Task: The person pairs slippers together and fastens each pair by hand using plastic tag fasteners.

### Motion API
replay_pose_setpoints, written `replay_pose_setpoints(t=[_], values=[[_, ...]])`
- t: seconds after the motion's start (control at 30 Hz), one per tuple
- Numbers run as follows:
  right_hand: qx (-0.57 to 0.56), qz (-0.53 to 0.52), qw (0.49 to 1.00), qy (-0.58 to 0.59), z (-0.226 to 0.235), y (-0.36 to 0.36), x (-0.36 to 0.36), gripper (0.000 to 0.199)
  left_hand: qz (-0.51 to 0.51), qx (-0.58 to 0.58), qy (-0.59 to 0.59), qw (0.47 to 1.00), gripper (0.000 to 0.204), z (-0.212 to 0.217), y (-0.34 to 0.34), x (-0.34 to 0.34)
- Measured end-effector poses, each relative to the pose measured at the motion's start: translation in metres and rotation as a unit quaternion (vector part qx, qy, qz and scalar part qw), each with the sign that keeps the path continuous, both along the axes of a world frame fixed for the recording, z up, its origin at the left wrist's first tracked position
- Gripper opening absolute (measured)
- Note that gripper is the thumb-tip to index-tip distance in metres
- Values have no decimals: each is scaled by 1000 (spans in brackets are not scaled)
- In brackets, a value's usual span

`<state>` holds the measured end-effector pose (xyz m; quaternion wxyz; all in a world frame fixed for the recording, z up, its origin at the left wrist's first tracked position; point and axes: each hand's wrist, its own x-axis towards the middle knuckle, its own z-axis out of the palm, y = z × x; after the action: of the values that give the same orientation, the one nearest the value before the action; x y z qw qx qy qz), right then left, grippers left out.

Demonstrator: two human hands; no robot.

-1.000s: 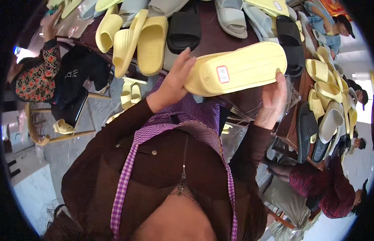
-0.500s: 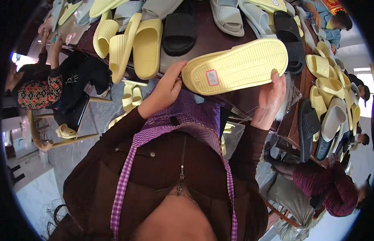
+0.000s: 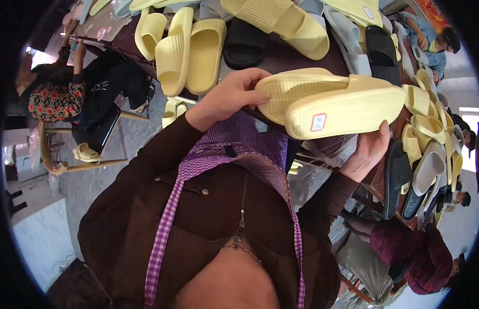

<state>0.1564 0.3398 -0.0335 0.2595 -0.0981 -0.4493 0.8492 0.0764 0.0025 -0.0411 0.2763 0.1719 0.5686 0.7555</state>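
A pair of pale yellow slippers (image 3: 347, 110) is held above the table in front of me, one partly behind the other. The nearer one is tilted so that its side and a small red-edged white sticker show. My left hand (image 3: 226, 98) is closed on the left end of the rear slipper, thumb in front. Under the right end, my right hand (image 3: 370, 149) grips the nearer slipper; part of its fingers is hidden behind it. Just beyond lie two more yellow slippers (image 3: 280, 26), beside a black slipper (image 3: 245, 44).
Yellow slippers (image 3: 172, 51) stand at the far left, grey ones (image 3: 347, 38) at the far right. A heap of mixed slippers (image 3: 427, 129) covers the right side. Other people sit at the left (image 3: 54, 100) and right (image 3: 414, 247). A wooden chair (image 3: 49, 149) stands at left.
The held pair has turned from a flat sole view to its side, and the two slippers have spread apart. Both hands moved slightly right. Two yellow slippers now lie beyond them.
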Motion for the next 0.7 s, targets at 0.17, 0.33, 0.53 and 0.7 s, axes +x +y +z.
replay_pose_setpoints(t=[0.17, 0.33, 0.53, 0.7], values=[[-54, -121, 991, 27, 3, 24, 19, 60, 2, 26, 0, 1000, 36, 6, -16, -5], [36, -177, 982, 56, 35, 57, 73, 68, 109, -79, 249, 959, 34, 14, -32, -11], [461, -299, 835, 28, 73, -23, 90, 44, 196, -205, 652, 703, 30, -6, 4, -20], [825, -34, 557, 90, 33, -117, 52, 35, 136, -183, 687, 690, 31, -58, 26, -31]])
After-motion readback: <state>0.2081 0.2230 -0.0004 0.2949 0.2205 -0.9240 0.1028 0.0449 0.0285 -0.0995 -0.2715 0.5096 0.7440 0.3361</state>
